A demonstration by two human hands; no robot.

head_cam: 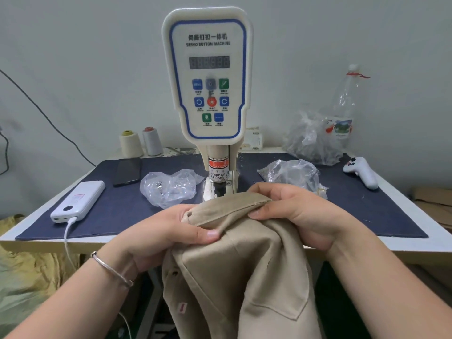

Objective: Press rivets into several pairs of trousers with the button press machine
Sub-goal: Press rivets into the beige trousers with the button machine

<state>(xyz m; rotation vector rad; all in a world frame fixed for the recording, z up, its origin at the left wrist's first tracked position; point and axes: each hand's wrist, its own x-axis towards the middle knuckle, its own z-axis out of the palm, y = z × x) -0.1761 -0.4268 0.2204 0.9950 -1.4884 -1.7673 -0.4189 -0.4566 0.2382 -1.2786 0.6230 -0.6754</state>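
Observation:
Beige trousers (244, 270) hang over the table's front edge, their waistband lifted just below the press head of the white servo button machine (208, 77). My left hand (166, 231) pinches the waistband's left part, thumb on top of the fabric. My right hand (293, 211) grips the waistband's right end, fingers curled over its edge. The machine's punch (219, 188) stands right behind the cloth. A clear bag of small metal parts (168, 189) lies left of the punch, another clear bag (291, 173) to its right.
A dark blue mat (117, 211) covers the white table. On it lie a white power bank (79, 200) with cable, a black phone (127, 171) and a white controller (362, 171). Two thread cones (140, 143), a crumpled bag and a plastic bottle (344, 104) stand behind.

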